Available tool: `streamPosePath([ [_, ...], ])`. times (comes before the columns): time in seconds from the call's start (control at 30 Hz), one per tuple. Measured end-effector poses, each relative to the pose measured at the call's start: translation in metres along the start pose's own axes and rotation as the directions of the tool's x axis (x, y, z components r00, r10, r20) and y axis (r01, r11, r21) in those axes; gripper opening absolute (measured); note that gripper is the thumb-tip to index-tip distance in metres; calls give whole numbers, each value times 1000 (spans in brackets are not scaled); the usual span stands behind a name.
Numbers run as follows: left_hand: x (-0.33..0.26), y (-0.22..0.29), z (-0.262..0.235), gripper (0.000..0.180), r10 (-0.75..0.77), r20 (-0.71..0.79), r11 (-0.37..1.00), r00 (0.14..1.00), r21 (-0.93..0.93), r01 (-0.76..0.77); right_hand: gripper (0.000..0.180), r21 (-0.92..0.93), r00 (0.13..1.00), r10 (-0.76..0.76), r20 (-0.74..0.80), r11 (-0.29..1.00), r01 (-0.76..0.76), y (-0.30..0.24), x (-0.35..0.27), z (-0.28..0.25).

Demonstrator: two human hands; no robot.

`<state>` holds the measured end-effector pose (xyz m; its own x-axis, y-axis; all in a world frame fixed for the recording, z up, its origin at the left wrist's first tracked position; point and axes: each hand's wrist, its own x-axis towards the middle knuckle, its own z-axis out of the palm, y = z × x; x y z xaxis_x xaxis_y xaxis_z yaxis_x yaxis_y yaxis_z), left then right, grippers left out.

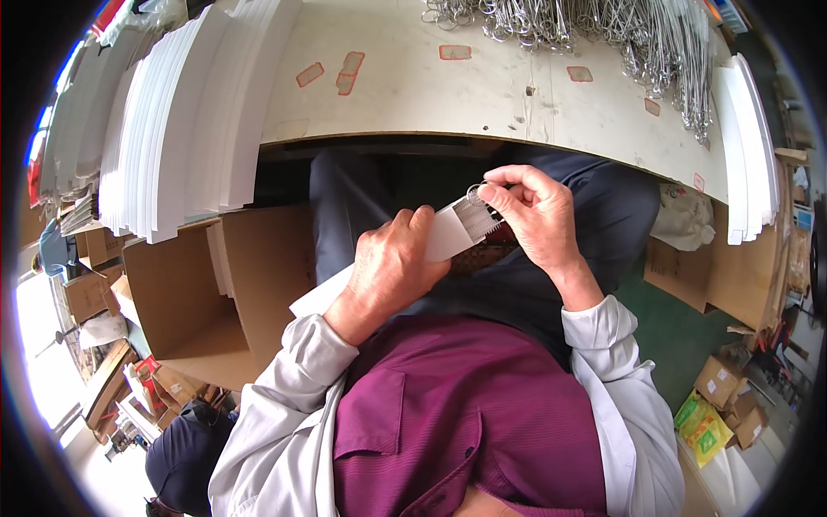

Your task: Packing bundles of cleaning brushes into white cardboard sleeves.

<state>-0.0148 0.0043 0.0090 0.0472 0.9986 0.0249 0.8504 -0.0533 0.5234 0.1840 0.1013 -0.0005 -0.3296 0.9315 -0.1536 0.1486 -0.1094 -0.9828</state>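
Note:
My left hand (392,263) is wrapped round a long, narrow white cardboard box (447,234), held slantwise above my lap. From its upper right end sticks a bundle of metal wire pieces (480,221) with a looped end. My right hand (543,220) pinches at this loop between thumb and fingertips. How far the wire reaches inside the box is hidden, and so is the box's middle, behind my left hand.
A pale table (388,95) spans the far side, with many looped metal wire pieces (594,34) heaped at its back right. Tall white box stacks (185,121) stand left, more white boxes (748,155) right. An open brown carton (189,302) sits at my left.

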Motion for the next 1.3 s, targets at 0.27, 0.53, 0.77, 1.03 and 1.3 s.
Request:
streamPosePath([
  [0.27,-2,-1,6,41,-84,88,995,993,-54,89,14,-355,912,-406,60,845,400,6,-9,19],
  [0.53,-5,-9,12,42,-112,81,980,990,-155,124,46,-316,908,-353,225,855,411,23,-31,37],
  [0.77,-9,-9,14,45,-102,39,976,994,-191,107,36,-377,896,-325,302,823,426,15,-37,31],
  [1.03,-6,-4,2,76,-125,118,924,985,-348,159,29,36,974,39,223,998,-48,6,-40,7],
  [1.3,-2,4,3,67,-97,157,900,983,-409,154,32,-11,997,44,61,999,-43,16,-51,27],
])
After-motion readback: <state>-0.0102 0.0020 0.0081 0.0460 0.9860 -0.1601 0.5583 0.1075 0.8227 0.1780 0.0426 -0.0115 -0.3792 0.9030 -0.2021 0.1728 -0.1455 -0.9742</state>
